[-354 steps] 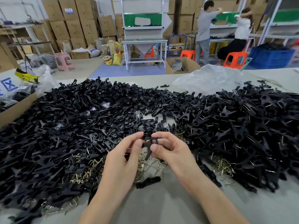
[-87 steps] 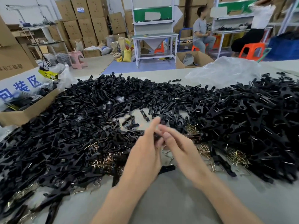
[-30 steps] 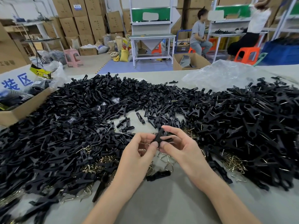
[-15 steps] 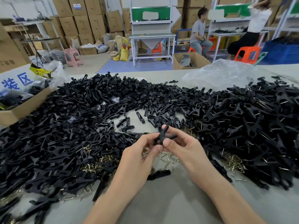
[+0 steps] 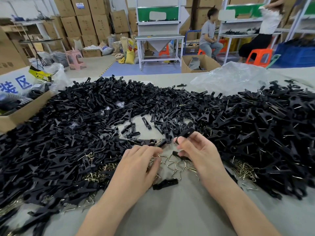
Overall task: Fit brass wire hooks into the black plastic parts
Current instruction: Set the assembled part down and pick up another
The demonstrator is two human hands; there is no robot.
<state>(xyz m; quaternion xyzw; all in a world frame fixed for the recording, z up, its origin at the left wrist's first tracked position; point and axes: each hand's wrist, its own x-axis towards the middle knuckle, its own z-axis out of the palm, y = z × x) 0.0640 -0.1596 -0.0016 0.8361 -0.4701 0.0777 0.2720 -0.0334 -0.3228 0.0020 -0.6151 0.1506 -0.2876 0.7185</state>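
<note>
Part in right hand, left hand released

Grey counter, bare at 6 o'clock. Heap of black plastic parts runs from 8 through 12 to 4 o'clock. Loose brass wire hooks at centre, more at heap edges, 7 and 4 o'clock. Clear plastic bag at 1 o'clock; cardboard box at 10.

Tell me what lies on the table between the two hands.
In the head view, loose brass wire hooks lie on the table between the left hand and the right hand, which holds a black plastic part.
</note>
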